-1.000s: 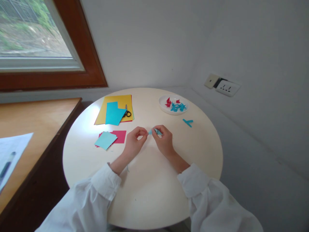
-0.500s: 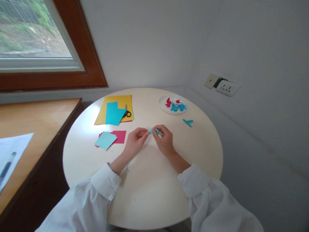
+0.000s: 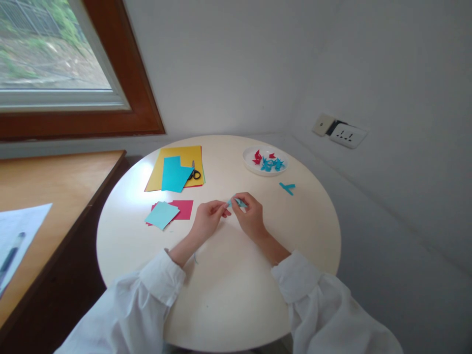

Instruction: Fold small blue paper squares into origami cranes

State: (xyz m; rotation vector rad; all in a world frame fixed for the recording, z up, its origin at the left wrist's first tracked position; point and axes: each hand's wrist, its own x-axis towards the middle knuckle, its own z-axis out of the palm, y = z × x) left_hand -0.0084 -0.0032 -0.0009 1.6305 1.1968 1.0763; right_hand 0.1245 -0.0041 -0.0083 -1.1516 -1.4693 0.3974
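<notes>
Between my two hands, over the middle of the round table [image 3: 228,305], is a small piece of folded light blue paper [image 3: 240,202]. My left hand [image 3: 208,219] pinches its left end with thumb and fingertips. Closed around its right side is my right hand [image 3: 251,216], whose fingers hide part of the folds. To the left of my left hand lie light blue paper squares [image 3: 162,215] on top of pink paper [image 3: 185,209]. Right of my right hand, two blue paper strips [image 3: 287,188] lie crossed on the table.
A white plate [image 3: 248,167] at the back right holds several red and blue folded paper pieces. Yellow sheets [image 3: 155,172], a cut blue sheet [image 3: 171,174] and black-handled scissors [image 3: 196,174] lie at the back left. A wooden desk [image 3: 73,172] stands at the left.
My left hand's fingers have shifted slightly at the left end of the folded paper, with lower fingertips now showing beneath it. The right hand keeps its hold almost unchanged.
</notes>
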